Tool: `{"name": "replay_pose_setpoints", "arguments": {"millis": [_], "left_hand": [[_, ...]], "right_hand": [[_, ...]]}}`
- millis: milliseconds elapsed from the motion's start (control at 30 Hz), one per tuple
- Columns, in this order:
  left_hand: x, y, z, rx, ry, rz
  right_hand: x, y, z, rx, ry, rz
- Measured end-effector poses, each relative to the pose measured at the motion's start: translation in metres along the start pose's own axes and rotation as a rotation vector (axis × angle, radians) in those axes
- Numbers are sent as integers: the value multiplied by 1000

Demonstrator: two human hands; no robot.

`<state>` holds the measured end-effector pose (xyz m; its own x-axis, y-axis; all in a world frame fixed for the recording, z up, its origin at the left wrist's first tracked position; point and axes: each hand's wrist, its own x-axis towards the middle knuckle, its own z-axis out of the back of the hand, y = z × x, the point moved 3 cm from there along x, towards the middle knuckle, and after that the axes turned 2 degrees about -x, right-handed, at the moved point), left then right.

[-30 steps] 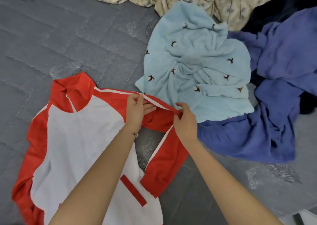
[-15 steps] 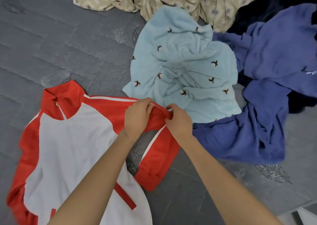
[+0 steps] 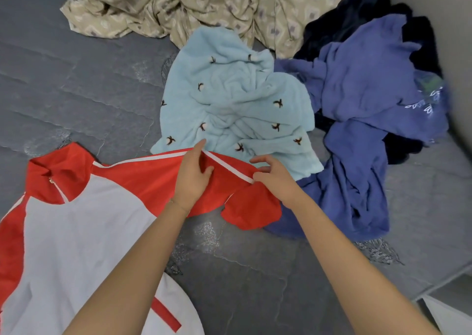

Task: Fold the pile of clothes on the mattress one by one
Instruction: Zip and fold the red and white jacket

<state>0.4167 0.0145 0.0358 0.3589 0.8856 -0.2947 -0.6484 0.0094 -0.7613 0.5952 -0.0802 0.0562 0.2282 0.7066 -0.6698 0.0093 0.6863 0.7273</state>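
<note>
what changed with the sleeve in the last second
The red sleeve straightened: its hanging end swung up and right, cuff now reaching the blue garment. Right hand still pinches its white stripe; left hand still rests on it. Jacket body unchanged.

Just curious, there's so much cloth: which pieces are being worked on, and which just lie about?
In hand: red and white jacket; left hand on its sleeve, right hand pinching it.
Lying about: light blue garment, blue garment, beige patterned cloth, dark navy garment.
</note>
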Motion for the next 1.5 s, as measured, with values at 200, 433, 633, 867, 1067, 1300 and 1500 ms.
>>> {"name": "replay_pose_setpoints", "arguments": {"millis": [200,433,633,867,1067,1300,1500], "left_hand": [[-13,-32,-36,115,52,-273],[8,-61,-34,51,0,-312],[10,-65,-38,-7,-19,-140],[5,-74,-44,-112,121,-16],[20,-81,-39,-250,-42,23],[36,-85,-52,-261,53,1],[20,-80,-57,-64,20,-132]], "right_hand": [[0,-6,5,46,-57,10],[-7,-21,22,-354,-665,218],[-7,-36,-13,-254,-455,139],[-2,-27,-33,-165,-398,196],[-5,-29,10,-6,-462,151],[-13,-7,93,-125,-48,133],[-6,-7,104,-513,-367,113]]}}
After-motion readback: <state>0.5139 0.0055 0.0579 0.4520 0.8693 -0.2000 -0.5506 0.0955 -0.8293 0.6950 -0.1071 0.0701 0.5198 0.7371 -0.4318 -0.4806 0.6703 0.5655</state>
